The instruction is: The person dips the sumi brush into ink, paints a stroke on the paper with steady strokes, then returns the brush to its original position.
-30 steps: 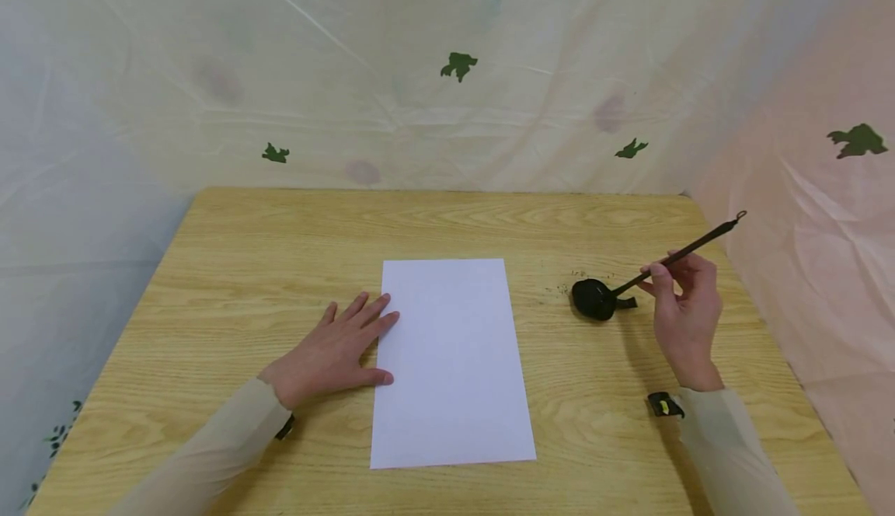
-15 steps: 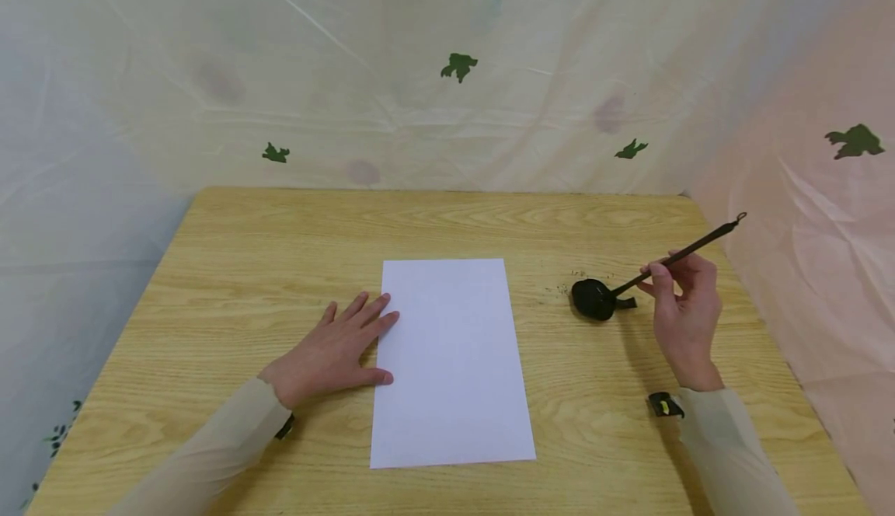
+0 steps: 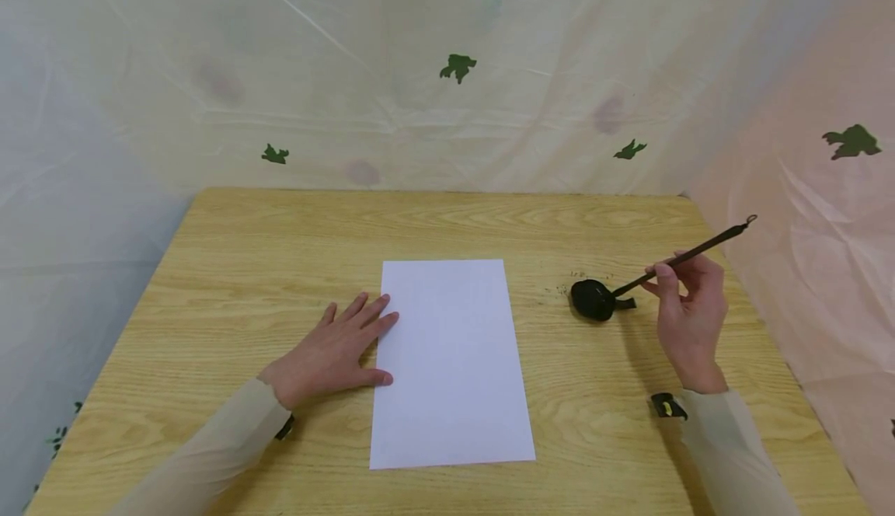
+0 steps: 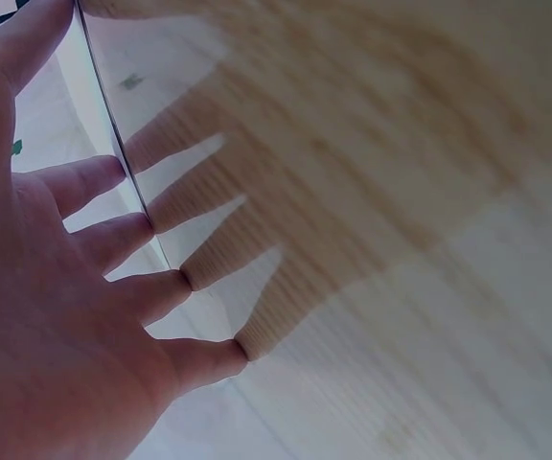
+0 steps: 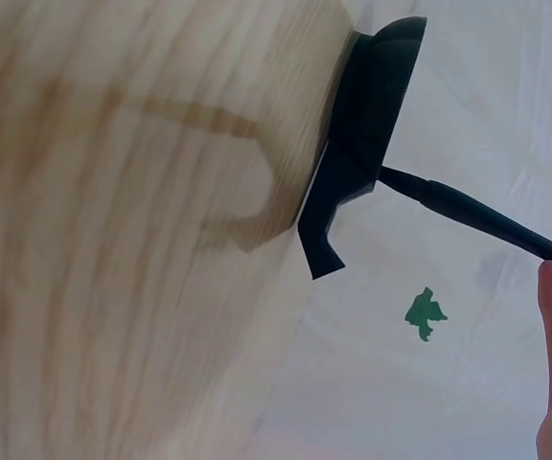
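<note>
My right hand (image 3: 692,318) pinches a dark writing brush (image 3: 706,249) by its shaft, thumb against fingers. The brush slants up to the right, with a small loop at its top end. Its lower end goes into a small black ink dish (image 3: 591,301) on the table, and the bristles are hidden there. The right wrist view shows the dish (image 5: 377,101) side-on, with a short bent handle. My left hand (image 3: 332,357) lies flat with fingers spread, thumb and fingertips on the left edge of a white sheet of paper (image 3: 450,376).
The wood-grain table (image 3: 280,228) carries small dark specks (image 3: 559,289) just left of the dish. Pale cloth (image 3: 391,96) with green bird shapes hangs behind the table and at both sides.
My right hand and the brush have shifted slightly to the right, the brush's lower end still at the dish. The left hand and the paper have stayed put.
</note>
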Available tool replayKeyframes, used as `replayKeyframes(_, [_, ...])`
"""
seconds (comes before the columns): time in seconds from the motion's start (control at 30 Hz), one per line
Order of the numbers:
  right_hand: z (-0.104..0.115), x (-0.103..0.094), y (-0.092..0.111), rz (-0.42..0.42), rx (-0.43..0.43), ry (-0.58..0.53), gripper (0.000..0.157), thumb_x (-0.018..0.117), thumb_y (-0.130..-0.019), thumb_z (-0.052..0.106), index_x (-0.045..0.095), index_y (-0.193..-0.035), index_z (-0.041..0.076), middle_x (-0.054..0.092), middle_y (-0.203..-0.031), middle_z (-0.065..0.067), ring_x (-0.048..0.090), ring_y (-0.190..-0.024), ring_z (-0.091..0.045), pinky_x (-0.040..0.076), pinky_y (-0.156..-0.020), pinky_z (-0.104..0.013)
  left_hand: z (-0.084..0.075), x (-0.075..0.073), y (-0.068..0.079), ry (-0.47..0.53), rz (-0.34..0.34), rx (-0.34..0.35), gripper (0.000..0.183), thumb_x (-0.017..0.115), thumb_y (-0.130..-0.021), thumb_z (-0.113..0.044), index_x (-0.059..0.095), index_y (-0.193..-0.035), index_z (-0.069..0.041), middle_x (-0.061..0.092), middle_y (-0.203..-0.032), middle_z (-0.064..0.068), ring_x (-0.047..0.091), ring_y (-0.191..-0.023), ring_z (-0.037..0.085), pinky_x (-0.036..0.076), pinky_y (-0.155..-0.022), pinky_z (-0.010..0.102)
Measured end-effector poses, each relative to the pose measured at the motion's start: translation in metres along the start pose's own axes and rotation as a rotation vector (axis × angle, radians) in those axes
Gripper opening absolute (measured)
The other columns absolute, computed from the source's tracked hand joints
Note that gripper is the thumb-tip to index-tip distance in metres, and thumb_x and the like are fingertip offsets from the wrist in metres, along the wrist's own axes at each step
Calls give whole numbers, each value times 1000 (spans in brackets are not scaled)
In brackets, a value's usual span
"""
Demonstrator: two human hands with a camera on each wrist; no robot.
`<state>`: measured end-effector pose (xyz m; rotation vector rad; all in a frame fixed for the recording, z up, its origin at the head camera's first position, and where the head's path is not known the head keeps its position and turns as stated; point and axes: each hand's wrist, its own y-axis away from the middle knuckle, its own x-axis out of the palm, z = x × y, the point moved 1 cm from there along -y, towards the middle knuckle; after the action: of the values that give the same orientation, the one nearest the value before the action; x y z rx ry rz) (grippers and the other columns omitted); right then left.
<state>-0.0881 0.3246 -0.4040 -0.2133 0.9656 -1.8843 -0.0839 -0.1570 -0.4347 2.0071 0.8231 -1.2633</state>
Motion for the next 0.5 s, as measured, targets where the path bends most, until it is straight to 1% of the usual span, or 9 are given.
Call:
replayKeyframes(0.27, [1, -3, -2, -35, 29, -61, 31, 53, -102, -12, 43, -130, -20, 64, -107, -1, 69, -94, -12, 57, -82, -19, 0, 1, 0, -10, 0, 1, 90, 72, -92, -58, 38, -161, -11, 23, -171, 13, 13, -157, 42, 17, -115, 75])
replayKeyframes(0.5, [0, -5, -3, -46, 63, -66, 32, 53, -103, -9, 42, -131, -19, 63, -107, 1, 69, -93, -15, 57, -81, -18, 0, 1, 0, -11, 1, 1, 90, 73, -91, -57, 39, -161, -11, 23, -171, 13, 14, -157, 42, 17, -115, 75])
